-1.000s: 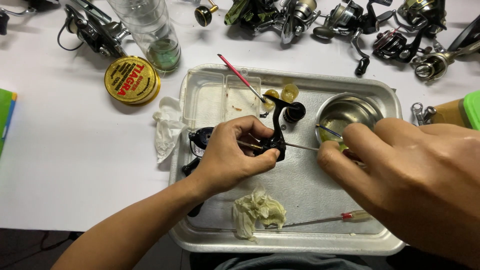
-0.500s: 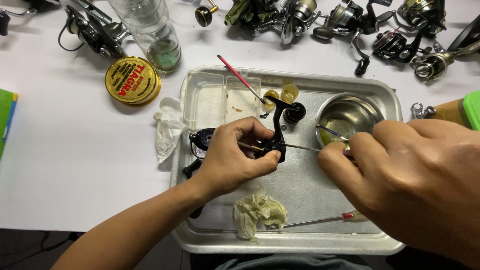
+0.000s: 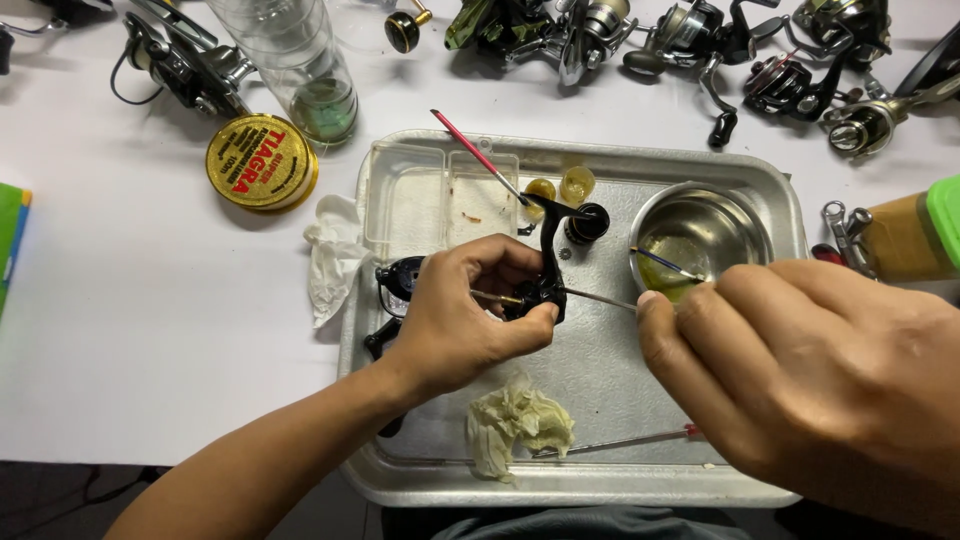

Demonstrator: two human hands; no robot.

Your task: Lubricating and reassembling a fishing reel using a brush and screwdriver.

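Observation:
My left hand (image 3: 462, 322) grips a black fishing reel body (image 3: 545, 275) over a metal tray (image 3: 600, 480). My right hand (image 3: 810, 370) pinches a thin metal rod (image 3: 600, 298) whose tip meets the reel body. A small round steel bowl (image 3: 700, 235) with yellowish liquid and a thin brush sits in the tray's far right corner, just beyond my right fingers. A red-handled brush (image 3: 475, 155) leans across a clear plastic box (image 3: 440, 195) at the tray's far left.
A crumpled greasy tissue (image 3: 515, 420) and a red-tipped screwdriver (image 3: 620, 442) lie at the tray's near edge. A round gold tin (image 3: 262, 163), a clear plastic bottle (image 3: 300, 60) and several fishing reels (image 3: 700, 40) line the white table's far side. White tissue (image 3: 335, 255) lies beside the tray.
My right hand has shifted slightly left, closer to the reel body. The left hand keeps its grip in the same place.

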